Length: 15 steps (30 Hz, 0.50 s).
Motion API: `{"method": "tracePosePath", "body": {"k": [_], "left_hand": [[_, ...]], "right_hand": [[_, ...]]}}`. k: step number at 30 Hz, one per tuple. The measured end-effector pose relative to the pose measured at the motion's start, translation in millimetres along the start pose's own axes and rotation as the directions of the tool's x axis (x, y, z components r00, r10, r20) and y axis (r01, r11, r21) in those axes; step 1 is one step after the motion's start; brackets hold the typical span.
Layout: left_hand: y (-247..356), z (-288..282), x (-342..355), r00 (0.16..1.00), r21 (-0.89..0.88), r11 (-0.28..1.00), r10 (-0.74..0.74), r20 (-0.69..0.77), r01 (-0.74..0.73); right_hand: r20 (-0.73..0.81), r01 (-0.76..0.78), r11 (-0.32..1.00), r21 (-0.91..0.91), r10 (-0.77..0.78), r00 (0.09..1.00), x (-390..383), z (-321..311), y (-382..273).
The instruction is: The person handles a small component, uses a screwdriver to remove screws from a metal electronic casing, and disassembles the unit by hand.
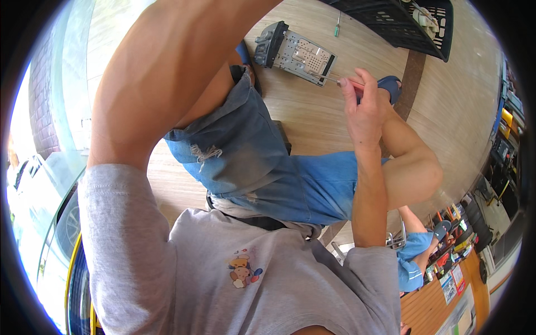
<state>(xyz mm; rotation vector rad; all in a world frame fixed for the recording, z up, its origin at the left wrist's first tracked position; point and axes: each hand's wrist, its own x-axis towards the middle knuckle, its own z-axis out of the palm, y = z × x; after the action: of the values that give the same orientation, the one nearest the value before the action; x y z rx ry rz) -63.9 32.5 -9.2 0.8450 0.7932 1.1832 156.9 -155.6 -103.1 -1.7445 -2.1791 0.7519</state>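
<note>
My right hand [365,111] is closed round a screwdriver [356,85] with a reddish handle. Its thin shaft reaches left to the near right end of a car stereo [304,54]; whether the tip touches it, I cannot tell. The stereo lies on the floor between my feet, its perforated silver metal casing upward and its dark front panel [272,44] at the left end. My left arm [167,61] is raised across the upper left, and its hand is outside the picture.
A second screwdriver [337,28] with a green handle lies beyond the stereo. At the upper right stands a black plastic crate [391,25] holding a whitish item [426,21]. Another person [416,251] in blue is at the right, near a wooden surface [430,312] and cluttered shelves.
</note>
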Motion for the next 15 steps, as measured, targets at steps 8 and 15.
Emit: {"method": "tracePosePath", "body": {"k": [8, 15], "left_hand": [[1, 1, -4, 0.995, -0.031, 0.996, 0.078, -0.059, -0.08], [6, 4, -8, 0.99, -0.022, 0.991, 0.134, -0.035, -0.135]], "right_hand": [[-0.071, 0.1, 0.935, 0.341, -0.08, 0.994, 3, 11, 8], [-0.088, 0.176, 0.975, 0.136, -0.165, 0.982, 3, 9, 10]]}}
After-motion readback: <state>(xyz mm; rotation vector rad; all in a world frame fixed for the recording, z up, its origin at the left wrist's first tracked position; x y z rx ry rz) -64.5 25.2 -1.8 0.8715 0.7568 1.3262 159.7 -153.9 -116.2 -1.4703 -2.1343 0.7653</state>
